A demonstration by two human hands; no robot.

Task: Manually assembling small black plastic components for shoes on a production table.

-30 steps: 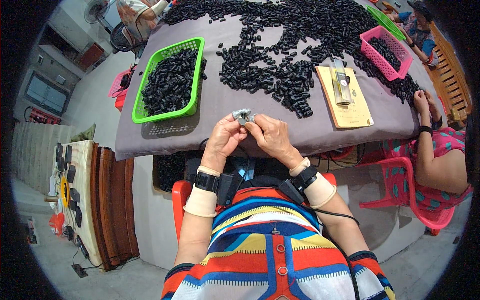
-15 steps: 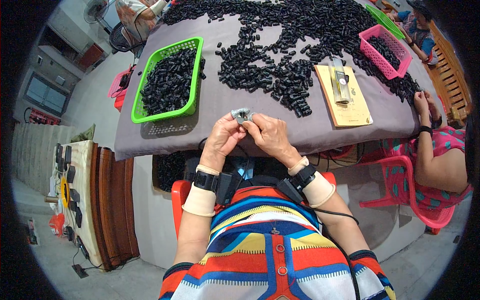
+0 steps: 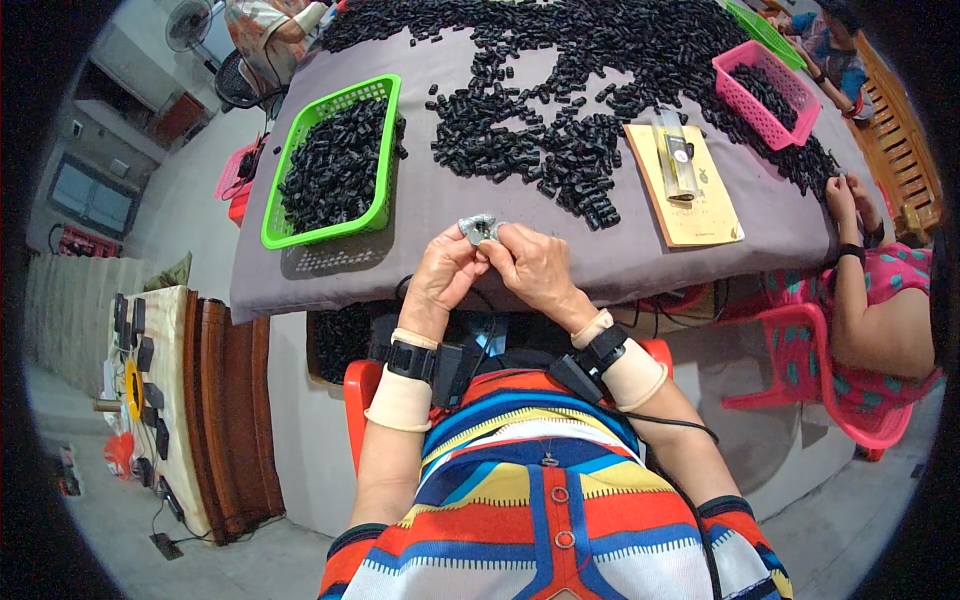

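Note:
My left hand [image 3: 446, 268] and my right hand [image 3: 532, 262] meet just above the near edge of the cloth-covered table. Both are closed, thumbs and forefingers pinched together at one spot. Between the fingertips shows a small silvery-grey piece [image 3: 478, 226] with a dark middle; its exact kind is too small to tell, and the fingers partly cover it. Beyond my hands lies a spread of small black plastic parts [image 3: 575, 165]. To the left, a green basket [image 3: 388, 175] holds many similar black parts.
A yellowish booklet [image 3: 700, 222] with a caliper-like tool [image 3: 679, 165] on it lies right of my hands. Farther right stands a pink basket [image 3: 745, 105] of black parts. A person's hands [image 3: 848, 200] work at the right edge. Black cords hang by my wrists.
My hands keep the same pinch and have shifted very slightly left. The view has moved a little; the black parts and baskets otherwise look the same.

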